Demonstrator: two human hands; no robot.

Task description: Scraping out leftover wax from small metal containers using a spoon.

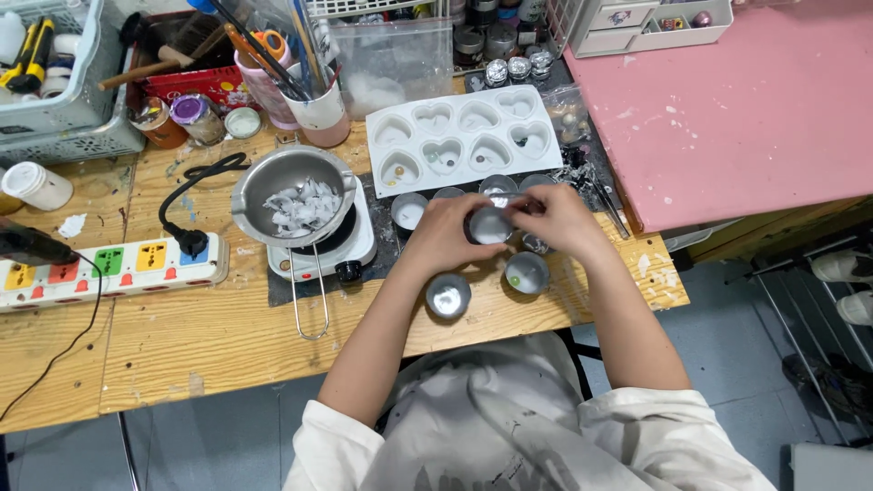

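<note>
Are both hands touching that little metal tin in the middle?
Touching. The head view shows the left hand and right hand wrapped around the small tin.

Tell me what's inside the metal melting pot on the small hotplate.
The metal melting pot holds a heap of white wax flakes; the pot's bottom beneath them is covered.

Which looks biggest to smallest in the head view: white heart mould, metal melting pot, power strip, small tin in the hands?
1. power strip, longest
2. white heart mould
3. metal melting pot, close to the mould, so that order is unsure
4. small tin, held by both hands
</note>
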